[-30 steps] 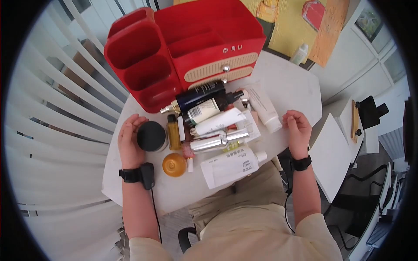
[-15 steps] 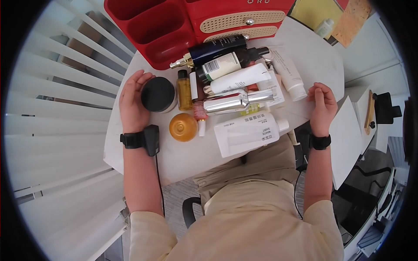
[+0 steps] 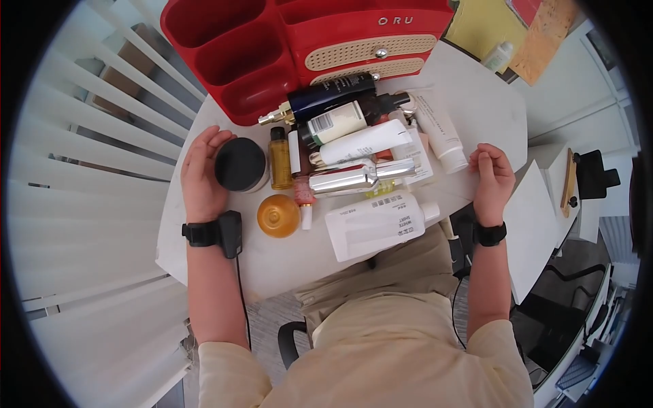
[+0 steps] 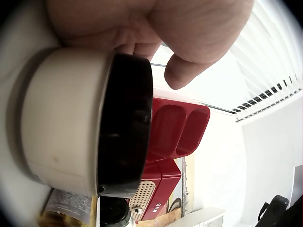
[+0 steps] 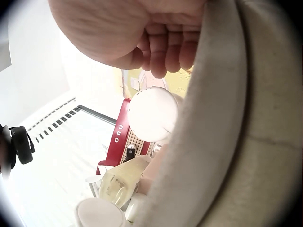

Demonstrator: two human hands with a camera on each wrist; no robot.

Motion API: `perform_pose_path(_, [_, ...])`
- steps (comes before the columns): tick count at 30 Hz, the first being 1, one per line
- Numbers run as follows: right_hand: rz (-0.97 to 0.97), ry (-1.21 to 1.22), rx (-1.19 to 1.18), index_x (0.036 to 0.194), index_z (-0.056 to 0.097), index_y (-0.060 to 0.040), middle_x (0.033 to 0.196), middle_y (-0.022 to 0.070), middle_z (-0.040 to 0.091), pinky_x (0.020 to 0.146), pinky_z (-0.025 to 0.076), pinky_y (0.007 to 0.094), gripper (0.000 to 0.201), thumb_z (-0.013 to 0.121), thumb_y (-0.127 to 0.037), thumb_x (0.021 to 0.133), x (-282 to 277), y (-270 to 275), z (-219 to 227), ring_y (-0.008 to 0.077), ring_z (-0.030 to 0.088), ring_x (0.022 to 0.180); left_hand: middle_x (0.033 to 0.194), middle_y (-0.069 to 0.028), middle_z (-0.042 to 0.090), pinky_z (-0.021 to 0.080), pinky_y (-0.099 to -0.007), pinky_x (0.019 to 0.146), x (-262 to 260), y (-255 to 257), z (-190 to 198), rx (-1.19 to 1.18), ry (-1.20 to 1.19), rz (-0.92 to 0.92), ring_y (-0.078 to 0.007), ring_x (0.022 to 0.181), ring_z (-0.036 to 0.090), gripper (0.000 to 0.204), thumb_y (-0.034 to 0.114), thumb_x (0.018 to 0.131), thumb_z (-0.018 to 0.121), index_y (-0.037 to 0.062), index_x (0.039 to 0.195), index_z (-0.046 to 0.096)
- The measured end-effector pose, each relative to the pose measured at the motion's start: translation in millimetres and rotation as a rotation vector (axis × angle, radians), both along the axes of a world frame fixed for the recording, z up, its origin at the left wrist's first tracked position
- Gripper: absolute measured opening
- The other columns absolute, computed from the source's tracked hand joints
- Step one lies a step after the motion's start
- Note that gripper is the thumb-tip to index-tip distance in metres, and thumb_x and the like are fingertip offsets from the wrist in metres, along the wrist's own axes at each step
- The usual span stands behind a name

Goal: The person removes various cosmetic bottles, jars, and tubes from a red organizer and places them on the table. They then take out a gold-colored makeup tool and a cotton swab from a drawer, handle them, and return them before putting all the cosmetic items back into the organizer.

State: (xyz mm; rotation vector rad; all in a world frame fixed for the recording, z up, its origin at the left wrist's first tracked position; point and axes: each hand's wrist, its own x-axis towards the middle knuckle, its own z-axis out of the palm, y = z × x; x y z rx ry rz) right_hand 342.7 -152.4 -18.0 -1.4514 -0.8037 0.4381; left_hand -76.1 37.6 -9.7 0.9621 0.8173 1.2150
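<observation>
My left hand rests on the table beside a black-lidded jar, fingers loosely bent and holding nothing; the left wrist view shows the jar's pale side close to the palm. At the table's right edge lies my right hand, loosely curled and empty, near a pale tube. Between the hands lie a dark blue pump bottle, a white tube, a silver tube, an amber bottle, an orange round jar and a white bottle.
A red organizer with compartments and woven-front drawers stands at the back of the table. White blinds hang at the left. A small bottle stands beyond the table at the back right.
The head view has shifted, so the whole scene sits differently in the picture than before. Neither hand has visibly moved relative to the items.
</observation>
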Motion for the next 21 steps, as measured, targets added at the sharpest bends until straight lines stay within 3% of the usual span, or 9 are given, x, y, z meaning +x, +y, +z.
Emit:
perform_pose_path(16, [0.085, 0.082, -0.141, 0.11, 0.062, 0.0026, 0.089, 0.0019, 0.064, 0.071, 0.047, 0.0218, 0.02, 0.059, -0.004, 0.092, 1.9, 14.7, 17.9, 0.0066, 0.056, 0.077, 0.112, -0.0143, 0.065, 0.048, -0.0361, 0.097, 0.6, -0.9, 0.5, 0.023, 0.013, 0.001, -0.0245, 0.11, 0.059, 0.041, 0.031, 0.101, 0.048, -0.0017, 0.124, 0.056])
perform_pose_path(19, [0.106, 0.108, -0.199, 0.11, 0.062, 0.0033, 0.087, 0.0019, 0.064, 0.07, 0.048, 0.0213, 0.021, 0.06, -0.006, 0.091, 9.6, 18.4, 24.6, 0.0065, 0.057, 0.076, 0.111, -0.014, 0.065, 0.047, -0.0362, 0.097, -0.5, 0.2, -1.0, 0.03, 0.012, 0.004, -0.0247, 0.109, 0.06, 0.04, 0.031, 0.101, 0.048, -0.0021, 0.123, 0.056])
perform_pose_path(21, [0.184, 0.066, -0.358, 0.115, 0.061, 0.0015, 0.089, 0.0034, 0.064, 0.071, 0.049, 0.024, 0.029, 0.06, -0.016, 0.092, 16.4, 21.5, 31.1, 0.0097, 0.06, 0.079, 0.111, -0.014, 0.065, 0.047, -0.0362, 0.097, -1.2, 1.0, -2.1, 0.041, -0.012, -0.004, -0.0247, 0.108, 0.06, 0.04, 0.031, 0.101, 0.049, -0.0022, 0.123, 0.056])
